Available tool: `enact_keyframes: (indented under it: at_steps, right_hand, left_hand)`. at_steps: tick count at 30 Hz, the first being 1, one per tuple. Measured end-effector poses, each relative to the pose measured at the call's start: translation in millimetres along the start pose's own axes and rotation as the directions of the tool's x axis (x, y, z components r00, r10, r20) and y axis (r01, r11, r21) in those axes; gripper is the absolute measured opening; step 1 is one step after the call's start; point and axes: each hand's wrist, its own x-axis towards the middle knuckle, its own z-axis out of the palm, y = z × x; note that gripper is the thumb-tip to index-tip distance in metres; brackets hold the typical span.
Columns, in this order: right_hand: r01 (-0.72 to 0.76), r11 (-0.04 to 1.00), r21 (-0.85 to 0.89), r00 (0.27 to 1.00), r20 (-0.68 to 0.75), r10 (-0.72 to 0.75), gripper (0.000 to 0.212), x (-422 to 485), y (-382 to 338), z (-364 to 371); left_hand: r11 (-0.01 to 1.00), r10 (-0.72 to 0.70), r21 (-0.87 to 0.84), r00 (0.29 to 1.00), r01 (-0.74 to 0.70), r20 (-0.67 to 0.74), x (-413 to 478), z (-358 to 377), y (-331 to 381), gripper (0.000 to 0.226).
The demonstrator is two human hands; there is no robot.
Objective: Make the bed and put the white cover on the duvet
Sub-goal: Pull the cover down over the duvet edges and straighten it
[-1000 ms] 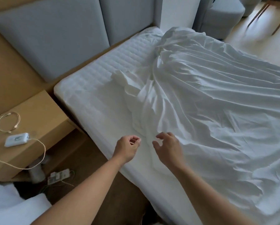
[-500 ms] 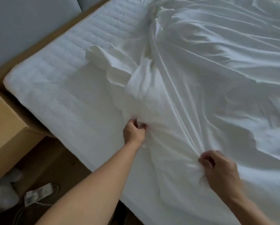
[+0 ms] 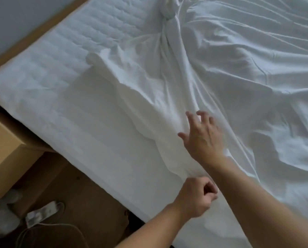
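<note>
The person's 2 hands reach over the near edge of the mattress (image 3: 60, 108). The right hand (image 3: 204, 140) is over the white cover (image 3: 239, 83) with its fingers spread apart and straight, gripping nothing; whether the palm touches the cloth cannot be told. The left hand (image 3: 196, 198) sits just below it at the mattress edge, right beside the cover's lowest fold. Its fingers are curled toward the thumb, but the blur hides whether cloth is pinched between them, so its grip cannot be told.

The cover lies rumpled across the right part of the bed, bunched into a twisted ridge that runs from the top of the view down to the hands. To the left the quilted mattress top is bare. A wooden nightstand (image 3: 3, 145) stands beside the bed at the left edge, and a power strip (image 3: 44, 213) lies on the brown floor (image 3: 88, 190) below it.
</note>
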Motion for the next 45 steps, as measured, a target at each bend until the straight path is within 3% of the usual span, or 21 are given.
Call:
enact_keyframes:
  at_steps: [4, 6, 7, 9, 10, 11, 12, 14, 16, 21, 23, 25, 26, 28, 30, 33, 36, 38, 41, 42, 45]
  right_hand:
    - [-0.172, 0.972, 0.159, 0.970, 0.198, 0.139, 0.020, 19.6, 30.0, 30.3]
    - [-0.230, 0.950, 0.210, 0.960, 0.212, 0.185, 0.018, 7.7, 47.4, 30.6]
    - [-0.266, 0.937, 0.225, 0.952, 0.213, 0.219, 0.019, 2.8, 52.2, 28.0]
    - [-0.318, 0.914, 0.253, 0.939, 0.220, 0.266, 0.020, -5.5, 58.0, 23.1]
    - [-0.307, 0.914, 0.264, 0.943, 0.210, 0.256, 0.018, -9.4, 63.0, 21.7]
    - [-0.288, 0.921, 0.262, 0.951, 0.191, 0.243, 0.015, -14.4, 70.6, 20.0]
    - [-0.270, 0.931, 0.246, 0.957, 0.170, 0.233, 0.013, -20.7, 81.6, 19.8]
    - [-0.296, 0.936, 0.189, 0.948, 0.180, 0.263, 0.013, -34.8, 111.1, 18.8]
    - [-0.367, 0.924, 0.110, 0.914, 0.228, 0.336, 0.020, -46.3, 140.8, 14.1]
    - [-0.381, 0.922, -0.072, 0.904, 0.182, 0.388, 0.016, -23.3, 135.0, -4.1]
    - [-0.242, 0.966, 0.087, 0.970, 0.011, 0.242, 0.017, -4.2, 101.9, -4.7]
    - [0.000, 0.967, 0.255, 0.992, -0.120, 0.032, 0.022, 13.1, 53.1, -2.5]
    - [0.088, 0.951, 0.296, 0.992, -0.112, -0.057, 0.028, 22.0, 29.6, 1.5]
    - [0.125, 0.964, 0.233, 0.990, 0.032, -0.136, 0.043, 39.5, -8.3, 11.4]
    - [0.111, 0.982, 0.151, 0.978, 0.158, -0.135, 0.039, 52.2, -21.3, 25.6]
    - [0.039, 0.952, 0.303, 0.973, 0.204, -0.105, 0.017, 55.0, 2.2, 44.0]
    - [-0.085, 0.913, 0.400, 0.979, 0.206, 0.001, 0.024, 43.8, 29.8, 47.6]
    - [-0.159, 0.883, 0.442, 0.972, 0.227, 0.061, 0.021, 33.9, 40.9, 41.7]
    - [-0.315, 0.863, 0.395, 0.927, 0.322, 0.191, 0.018, 14.8, 66.7, 41.0]
    - [-0.370, 0.854, 0.367, 0.904, 0.354, 0.240, 0.016, 6.0, 77.5, 39.9]
    - [-0.479, 0.807, 0.345, 0.845, 0.431, 0.317, 0.012, -16.8, 101.7, 39.0]
  left_hand:
    - [0.999, -0.018, 0.032, 0.997, 0.016, 0.075, -7.7, -22.3, -4.5, 0.005]
    - [0.999, -0.011, 0.028, 0.990, 0.015, -0.140, 3.7, -46.7, -15.5, 0.011]
    - [0.999, -0.036, 0.020, 0.944, 0.045, -0.328, 14.7, -61.2, -21.7, 0.015]
    - [0.986, -0.156, -0.061, 0.720, 0.156, -0.677, 43.3, -97.9, -30.3, 0.027]
    - [0.969, -0.237, -0.141, 0.616, 0.201, -0.752, 57.8, -118.1, -31.8, 0.037]
    - [0.943, -0.328, -0.230, 0.568, 0.239, -0.754, 70.8, -135.9, -32.4, 0.046]
    - [0.911, -0.411, -0.314, 0.563, 0.265, -0.717, 81.9, -148.5, -32.9, 0.051]
    - [0.873, -0.485, -0.399, 0.583, 0.280, -0.651, 95.6, -155.0, -33.6, 0.034]
    - [0.873, -0.482, -0.410, 0.593, 0.263, -0.645, 99.4, -143.0, -33.4, 0.014]
    - [0.927, -0.373, -0.309, 0.576, 0.211, -0.727, 79.3, -112.1, -22.7, 0.014]
    - [0.942, -0.334, -0.264, 0.568, 0.205, -0.752, 64.6, -101.1, -24.0, 0.016]
    - [0.954, -0.299, -0.230, 0.595, 0.192, -0.745, 51.0, -87.6, -29.0, 0.017]
    - [0.956, -0.294, -0.227, 0.621, 0.187, -0.726, 44.5, -79.2, -30.0, 0.016]
    - [0.945, -0.322, -0.264, 0.680, 0.191, -0.659, 34.0, -60.2, -25.4, 0.012]
    - [0.935, -0.340, -0.295, 0.737, 0.197, -0.585, 28.5, -43.0, -17.9, 0.013]
    - [0.924, -0.351, -0.318, 0.805, 0.215, -0.478, 26.9, -37.9, -13.4, 0.014]
    - [0.951, -0.305, -0.181, 0.844, 0.250, -0.441, 34.0, -63.3, -14.9, 0.010]
    - [0.981, -0.175, -0.033, 0.796, 0.191, -0.580, 47.5, -93.8, -10.3, 0.009]
    - [0.961, 0.079, 0.228, 0.636, 0.156, -0.768, 81.9, -155.1, 4.8, 0.023]
    - [0.935, 0.072, 0.275, 0.639, 0.226, -0.766, 97.2, -178.1, 11.5, 0.032]
    - [0.801, -0.130, 0.357, 0.722, 0.481, -0.680, 138.8, -240.9, 23.3, 0.067]
